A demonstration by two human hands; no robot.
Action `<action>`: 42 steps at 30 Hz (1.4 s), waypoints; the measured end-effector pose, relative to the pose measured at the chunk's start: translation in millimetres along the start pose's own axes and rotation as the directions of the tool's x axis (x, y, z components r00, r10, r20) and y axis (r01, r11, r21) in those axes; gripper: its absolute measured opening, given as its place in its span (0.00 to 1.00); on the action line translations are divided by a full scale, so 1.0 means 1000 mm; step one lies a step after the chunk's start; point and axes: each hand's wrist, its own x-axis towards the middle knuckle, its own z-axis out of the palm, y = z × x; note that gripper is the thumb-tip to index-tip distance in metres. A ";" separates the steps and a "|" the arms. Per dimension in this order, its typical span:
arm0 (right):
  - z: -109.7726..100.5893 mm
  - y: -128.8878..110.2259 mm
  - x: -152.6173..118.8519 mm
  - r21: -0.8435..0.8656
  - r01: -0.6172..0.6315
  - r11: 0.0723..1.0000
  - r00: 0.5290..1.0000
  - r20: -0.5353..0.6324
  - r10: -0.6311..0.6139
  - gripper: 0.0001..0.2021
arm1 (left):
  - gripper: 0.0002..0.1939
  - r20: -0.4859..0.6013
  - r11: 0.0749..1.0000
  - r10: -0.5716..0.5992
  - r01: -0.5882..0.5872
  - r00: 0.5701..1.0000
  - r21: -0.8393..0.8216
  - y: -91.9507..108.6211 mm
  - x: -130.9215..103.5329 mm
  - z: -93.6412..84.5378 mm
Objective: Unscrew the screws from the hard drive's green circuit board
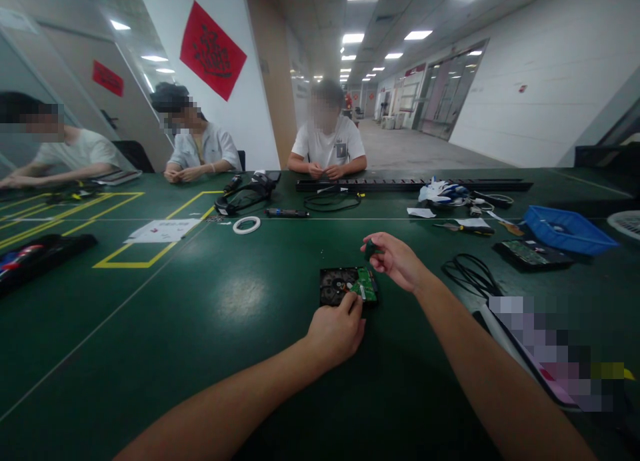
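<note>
A hard drive with its green circuit board (pixel 367 284) facing up lies on the green table (pixel 240 354). My left hand (pixel 337 328) is at the drive's near edge, its fingers closed on or against the board side; the fingertips are partly hidden by the hand. Just above and to the right of the drive, my right hand (pixel 393 261) is raised off the table. Its thumb and fingers pinch a small dark object (pixel 370 250), too small to identify. Tiny light specks (pixel 323 253) lie beyond the drive.
A white tape roll (pixel 247 225), a dark pen-like tool (pixel 287 213) and paper (pixel 163 230) lie beyond to the left. At right are a blue tray (pixel 570 231), another circuit-board device (pixel 533 253), a black cable (pixel 470 274) and pliers. Several people sit opposite.
</note>
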 end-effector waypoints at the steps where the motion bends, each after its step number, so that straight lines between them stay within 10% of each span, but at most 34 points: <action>1: 0.000 0.000 0.000 0.000 0.002 1.000 1.000 0.007 -0.002 0.13 | 0.25 0.001 1.000 0.000 0.000 1.000 0.001 0.000 0.000 0.000; 21: -0.006 0.006 0.008 -0.132 0.156 0.979 0.969 -0.173 -0.178 0.13 | 0.26 0.008 1.000 0.002 -0.003 1.000 0.010 -0.002 -0.001 0.000; 42: -0.009 0.004 0.006 -0.152 0.108 0.982 0.991 -0.065 -0.119 0.13 | 0.25 -0.020 1.000 0.017 -0.017 1.000 0.016 -0.002 -0.001 0.003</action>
